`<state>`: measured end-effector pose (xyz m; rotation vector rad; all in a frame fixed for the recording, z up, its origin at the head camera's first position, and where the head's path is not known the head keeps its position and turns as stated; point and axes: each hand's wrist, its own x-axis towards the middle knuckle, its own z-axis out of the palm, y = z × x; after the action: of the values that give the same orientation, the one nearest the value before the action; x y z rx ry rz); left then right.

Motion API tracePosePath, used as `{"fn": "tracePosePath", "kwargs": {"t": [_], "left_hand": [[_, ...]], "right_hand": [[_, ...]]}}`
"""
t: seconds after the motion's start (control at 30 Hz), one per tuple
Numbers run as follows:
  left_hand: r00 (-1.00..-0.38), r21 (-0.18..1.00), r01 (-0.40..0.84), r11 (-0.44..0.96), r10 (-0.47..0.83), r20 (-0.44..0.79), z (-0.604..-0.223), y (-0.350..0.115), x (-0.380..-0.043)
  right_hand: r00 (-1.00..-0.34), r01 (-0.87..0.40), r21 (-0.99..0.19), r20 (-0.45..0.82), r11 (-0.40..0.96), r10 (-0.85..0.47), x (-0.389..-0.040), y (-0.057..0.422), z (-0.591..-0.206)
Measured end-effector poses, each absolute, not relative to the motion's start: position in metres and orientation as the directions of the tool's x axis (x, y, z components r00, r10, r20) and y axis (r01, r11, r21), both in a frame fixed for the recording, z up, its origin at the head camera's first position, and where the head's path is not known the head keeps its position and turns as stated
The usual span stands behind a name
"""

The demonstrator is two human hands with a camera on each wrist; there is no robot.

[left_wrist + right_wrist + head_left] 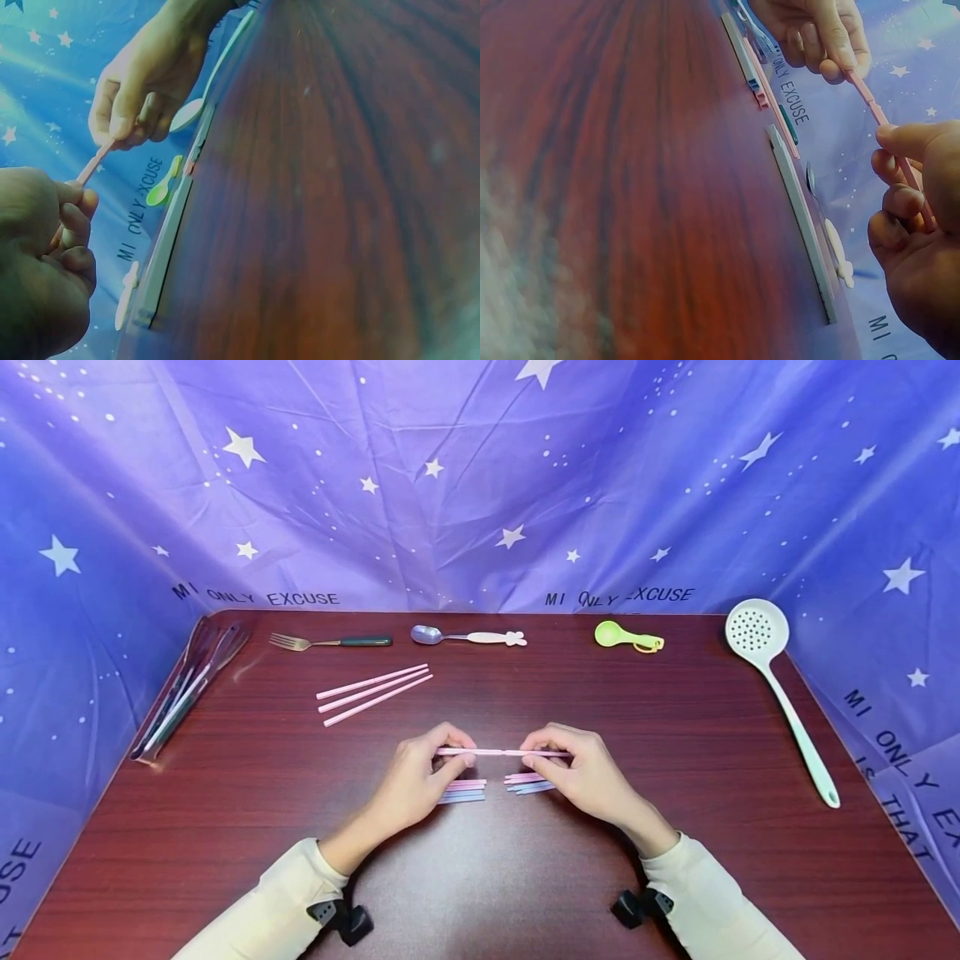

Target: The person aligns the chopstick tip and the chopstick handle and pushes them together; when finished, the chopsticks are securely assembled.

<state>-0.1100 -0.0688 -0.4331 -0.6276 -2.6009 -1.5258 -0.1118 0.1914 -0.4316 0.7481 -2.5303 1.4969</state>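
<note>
In the head view my left hand (412, 781) pinches a slim pink chopstick piece (487, 752) between thumb and fingers. Opposite it, my right hand (588, 772) grips a second pink chopstick piece (513, 752). The two pieces line up end to end, with a narrow seam visible at their meeting point (871, 102). Below the left hand lie short pink and blue sticks (471, 795), partly hidden by it. More short pink and blue sticks (521, 788) lie under the right hand, also partly covered. Three long pink chopsticks (375, 689) rest behind the left hand.
Along the table's back edge are a fork (363, 642), a spoon with a white handle (487, 637) and a green measuring spoon (618, 635). A pale green skimmer (791, 718) lies at right. A clear container with utensils (180, 693) sits at the left edge. Starry curtains surround the table.
</note>
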Motion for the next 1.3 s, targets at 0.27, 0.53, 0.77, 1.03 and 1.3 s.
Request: {"fn": "tracePosePath", "kwargs": {"t": [0.27,0.53,0.77,1.03,1.3], "left_hand": [[-0.905,0.837,0.394,0.380,0.322,0.280,-0.4387,-0.0656,-0.1066],[-0.907,0.850,0.379,0.364,0.328,0.264,-0.4375,-0.0662,-0.1058],[-0.909,0.856,0.369,0.363,0.332,0.251,-0.4351,-0.0650,-0.1039],[-0.901,0.851,0.393,0.349,0.330,0.281,-0.4357,-0.0639,-0.1020],[-0.896,0.833,0.415,0.367,0.325,0.303,-0.4364,-0.0641,-0.1018]], "right_hand": [[-0.866,-0.484,-0.781,0.361,0.396,-0.346,-0.1104,0.1903,-0.4327],[-0.858,-0.489,-0.805,0.373,0.337,-0.354,-0.1106,0.1914,-0.4343],[-0.857,-0.489,-0.804,0.373,0.338,-0.355,-0.1087,0.1884,-0.4355],[-0.860,-0.480,-0.820,0.370,0.313,-0.350,-0.1074,0.1866,-0.4363],[-0.852,-0.492,-0.821,0.383,0.291,-0.357,-0.1072,0.1855,-0.4358]]}}
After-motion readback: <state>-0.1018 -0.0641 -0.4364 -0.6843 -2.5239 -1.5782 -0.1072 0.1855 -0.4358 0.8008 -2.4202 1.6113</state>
